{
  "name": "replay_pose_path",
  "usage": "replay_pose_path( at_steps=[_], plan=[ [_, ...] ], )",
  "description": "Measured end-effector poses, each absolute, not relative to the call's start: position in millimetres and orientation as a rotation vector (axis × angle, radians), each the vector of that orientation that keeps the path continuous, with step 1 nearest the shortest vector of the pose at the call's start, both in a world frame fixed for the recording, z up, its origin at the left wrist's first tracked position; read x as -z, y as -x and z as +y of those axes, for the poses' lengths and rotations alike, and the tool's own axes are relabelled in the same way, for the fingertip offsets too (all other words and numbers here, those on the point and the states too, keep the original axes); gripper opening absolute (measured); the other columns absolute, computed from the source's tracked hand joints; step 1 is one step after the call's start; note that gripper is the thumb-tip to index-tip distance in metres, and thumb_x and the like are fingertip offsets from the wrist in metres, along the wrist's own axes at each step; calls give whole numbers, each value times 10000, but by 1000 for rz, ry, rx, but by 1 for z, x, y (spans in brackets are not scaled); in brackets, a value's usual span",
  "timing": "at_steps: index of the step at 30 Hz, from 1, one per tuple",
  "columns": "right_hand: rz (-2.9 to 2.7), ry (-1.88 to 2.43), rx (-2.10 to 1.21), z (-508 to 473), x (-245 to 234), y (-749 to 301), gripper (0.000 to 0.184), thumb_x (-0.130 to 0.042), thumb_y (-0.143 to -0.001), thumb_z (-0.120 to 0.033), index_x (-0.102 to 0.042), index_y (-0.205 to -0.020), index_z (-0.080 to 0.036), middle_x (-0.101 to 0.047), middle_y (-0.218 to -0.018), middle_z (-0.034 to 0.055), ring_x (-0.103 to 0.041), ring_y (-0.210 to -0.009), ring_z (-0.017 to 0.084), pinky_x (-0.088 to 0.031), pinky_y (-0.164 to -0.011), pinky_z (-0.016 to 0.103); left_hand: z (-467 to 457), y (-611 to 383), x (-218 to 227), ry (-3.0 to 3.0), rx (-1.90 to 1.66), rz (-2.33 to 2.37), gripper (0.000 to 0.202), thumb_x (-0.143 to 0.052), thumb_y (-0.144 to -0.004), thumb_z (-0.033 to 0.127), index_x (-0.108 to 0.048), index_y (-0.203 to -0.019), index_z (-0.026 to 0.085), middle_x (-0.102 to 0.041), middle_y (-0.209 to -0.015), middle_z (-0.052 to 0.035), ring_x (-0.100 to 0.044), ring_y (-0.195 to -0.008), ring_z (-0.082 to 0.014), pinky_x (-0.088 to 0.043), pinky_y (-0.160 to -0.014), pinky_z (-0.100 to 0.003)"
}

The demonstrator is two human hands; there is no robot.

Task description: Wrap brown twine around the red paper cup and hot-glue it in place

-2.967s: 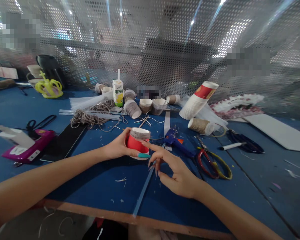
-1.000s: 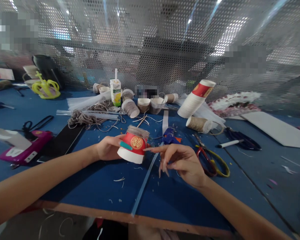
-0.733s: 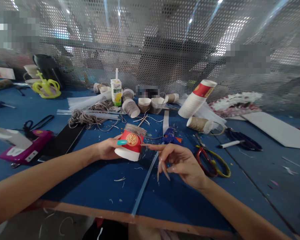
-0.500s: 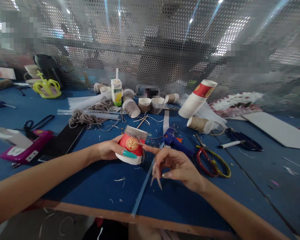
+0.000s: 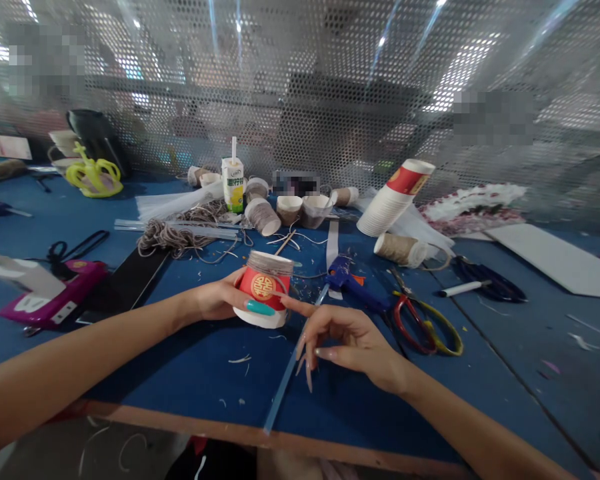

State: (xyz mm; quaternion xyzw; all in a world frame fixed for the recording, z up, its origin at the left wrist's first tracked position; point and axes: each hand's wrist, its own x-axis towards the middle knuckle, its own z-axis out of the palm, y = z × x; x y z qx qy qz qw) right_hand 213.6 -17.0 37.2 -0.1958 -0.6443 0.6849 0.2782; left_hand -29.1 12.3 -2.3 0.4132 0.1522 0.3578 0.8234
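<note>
A red and white paper cup [image 5: 261, 285] with a gold emblem has grey cord wound around its upper part. My left hand [image 5: 223, 298] grips the cup from the left, its teal-nailed thumb across the front. My right hand [image 5: 350, 337] is on the other side, index finger stretched to the cup's red face. I cannot tell whether that fingertip touches it. The remaining right fingers are loosely bent and apart, with nothing visible in them. Behind that hand lies a blue glue gun [image 5: 353, 283], with a long translucent glue stick [image 5: 285, 387] running towards the table edge.
Red-and-yellow-handled scissors [image 5: 414, 323] lie right of the glue gun. A leaning stack of paper cups [image 5: 387, 203], a juice carton [image 5: 233, 187] and a tangle of grey cord [image 5: 173, 238] are farther back. A purple power strip [image 5: 55, 297] is at left. Perforated metal [image 5: 260, 87] closes the back.
The cup has tilted slightly more upright and shifted a little left in my left hand. My right index finger has dropped slightly, and the bent fingers have moved a bit left.
</note>
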Motion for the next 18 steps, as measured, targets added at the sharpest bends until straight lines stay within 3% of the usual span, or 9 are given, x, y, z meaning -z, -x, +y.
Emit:
replay_pose_path(
  at_steps=[8, 10, 14, 18],
  plan=[
    [-1548, 483, -1816, -10, -31, -216, 223, -580, -673, -40, -677, -821, -176, -743, -820, 31, -679, -570, 148, -556, -616, 308, 13, 30, 3, -881, -788, 325, 668, -799, -529, 130, -591, -1163, 162, -738, -998, -94, -699, -841, -206, -530, -768, -308],
    [-1518, 491, -1821, -10, -32, -215, 244, -564, -650, -33, -680, -810, -176, -749, -842, 33, -679, -556, 151, -558, -595, 310, 14, 30, 4, -883, -782, 332, 684, -799, -527, 140, -585, -1176, 166, -737, -1007, -95, -700, -846, -210, -530, -775, -314],
    [-1487, 541, -1757, -11, -35, -215, 200, -560, -632, -42, -684, -737, -159, -714, -1121, 92, -657, -518, 128, -551, -528, 294, 14, 32, 5, -892, -771, 319, 694, -790, -538, 140, -576, -1198, 158, -741, -994, -92, -697, -866, -219, -525, -781, -314],
    [-1474, 565, -1709, -12, -37, -216, 150, -568, -647, -59, -676, -691, -154, -721, -1106, 108, -643, -517, 123, -549, -511, 284, 13, 29, 2, -893, -746, 313, 660, -797, -533, 134, -598, -1162, 142, -742, -980, -100, -697, -860, -214, -521, -798, -313]
  ],
)
